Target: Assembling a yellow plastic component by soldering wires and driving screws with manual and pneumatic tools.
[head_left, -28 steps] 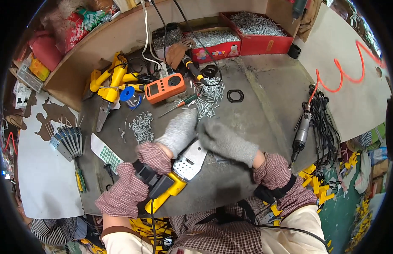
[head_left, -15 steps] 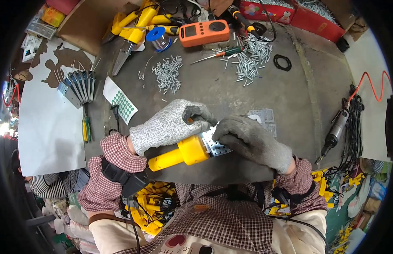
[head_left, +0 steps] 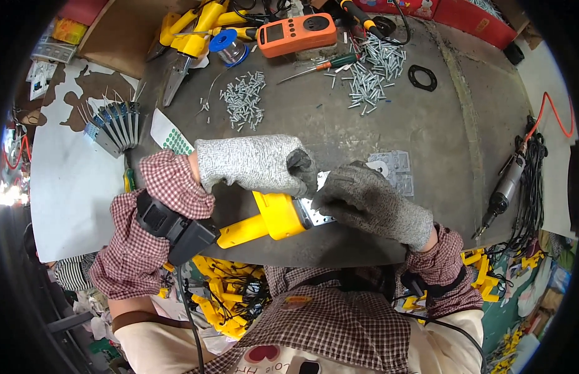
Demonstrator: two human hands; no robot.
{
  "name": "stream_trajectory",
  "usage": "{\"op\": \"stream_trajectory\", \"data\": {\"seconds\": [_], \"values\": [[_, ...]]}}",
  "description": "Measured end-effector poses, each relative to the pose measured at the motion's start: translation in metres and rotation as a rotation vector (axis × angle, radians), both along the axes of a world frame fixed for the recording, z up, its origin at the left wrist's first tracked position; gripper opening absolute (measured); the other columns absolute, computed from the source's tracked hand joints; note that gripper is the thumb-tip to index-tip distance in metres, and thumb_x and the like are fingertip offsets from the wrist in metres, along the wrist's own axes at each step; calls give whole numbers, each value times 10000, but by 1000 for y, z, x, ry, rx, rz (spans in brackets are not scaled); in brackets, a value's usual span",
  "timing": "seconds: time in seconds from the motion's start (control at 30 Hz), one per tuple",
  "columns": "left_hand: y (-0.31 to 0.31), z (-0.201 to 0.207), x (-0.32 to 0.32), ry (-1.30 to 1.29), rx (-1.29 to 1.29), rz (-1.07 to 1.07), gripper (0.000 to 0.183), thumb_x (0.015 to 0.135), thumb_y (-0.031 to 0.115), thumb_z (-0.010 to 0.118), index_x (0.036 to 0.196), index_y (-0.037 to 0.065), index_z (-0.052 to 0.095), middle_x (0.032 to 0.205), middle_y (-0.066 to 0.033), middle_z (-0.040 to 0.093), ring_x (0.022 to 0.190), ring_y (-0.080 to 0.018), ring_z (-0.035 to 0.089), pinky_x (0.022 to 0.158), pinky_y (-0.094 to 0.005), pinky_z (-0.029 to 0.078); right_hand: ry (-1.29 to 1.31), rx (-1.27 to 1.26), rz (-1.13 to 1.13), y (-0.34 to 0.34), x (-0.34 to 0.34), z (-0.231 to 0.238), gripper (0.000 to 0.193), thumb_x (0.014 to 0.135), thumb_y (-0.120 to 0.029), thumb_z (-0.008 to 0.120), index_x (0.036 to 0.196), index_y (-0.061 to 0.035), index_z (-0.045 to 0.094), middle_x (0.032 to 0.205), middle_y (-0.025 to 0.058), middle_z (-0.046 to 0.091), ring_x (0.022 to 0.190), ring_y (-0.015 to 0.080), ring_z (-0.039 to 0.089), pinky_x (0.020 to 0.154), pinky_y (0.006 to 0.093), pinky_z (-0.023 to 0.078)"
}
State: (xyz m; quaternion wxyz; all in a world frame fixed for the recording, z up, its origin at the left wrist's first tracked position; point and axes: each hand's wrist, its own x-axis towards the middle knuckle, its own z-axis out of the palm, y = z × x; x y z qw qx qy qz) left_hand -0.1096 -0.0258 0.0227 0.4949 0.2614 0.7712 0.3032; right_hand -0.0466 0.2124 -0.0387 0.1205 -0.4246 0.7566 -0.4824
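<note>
A yellow pistol-shaped tool body (head_left: 277, 218) lies at the table's near edge, its handle pointing left. From its right end comes a perforated metal plate (head_left: 313, 214), partly covered by my fingers. My left hand (head_left: 264, 167), in a grey glove with dark fingertips, reaches over the body, fingers closed at the plate's far edge. My right hand (head_left: 370, 202), gloved too, is curled over the plate from the right, fingertips pinched close to the left ones. Whatever either pinch holds is too hidden to make out.
Beyond my hands lie piles of screws (head_left: 244, 103), a screwdriver (head_left: 320, 67), an orange meter (head_left: 297, 35) and a solder spool (head_left: 228, 50). A clear plastic piece (head_left: 392, 171) sits past my right hand. A power screwdriver (head_left: 504, 190) with a red coiled hose rests at right.
My left forearm has swung outward and the left hand has turned, its fingers lower toward the plate. My right hand stays over the plate. The view has shifted slightly.
</note>
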Motion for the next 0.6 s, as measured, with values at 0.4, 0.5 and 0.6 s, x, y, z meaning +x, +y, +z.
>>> {"op": "stream_trajectory", "data": {"seconds": [0.4, 0.5, 0.6], "values": [[2, -22, 97, 1022, -67, 109, 654, 750, 538, 797, 1154, 51, 629, 1054, -122, 614, 1120, -312, 584, 1155, -594, 291, 190, 125, -119, -11, 16, 4, 183, 933, -186, 628, 1061, -57, 655, 1114, 116, 633, 1059, 315, 617, 962, 429, 479], [1, -26, 97, 1014, -12, 138, 623, 694, 490, 839, 1111, 75, 637, 1052, -115, 624, 1099, -323, 590, 1153, -607, 273, 59, 280, 0, -9, 18, 23, 261, 902, -149, 641, 1141, -45, 645, 1152, 145, 604, 1107, 309, 597, 962, 460, 497], [-2, -27, 98, 1007, -1, 157, 599, 650, 451, 872, 1073, 92, 645, 1056, -110, 636, 1087, -338, 595, 1148, -614, 269, 214, 492, -6, -16, 35, 29, 309, 889, -129, 636, 1184, -39, 622, 1171, 148, 589, 1133, 307, 591, 965, 487, 503]]}}
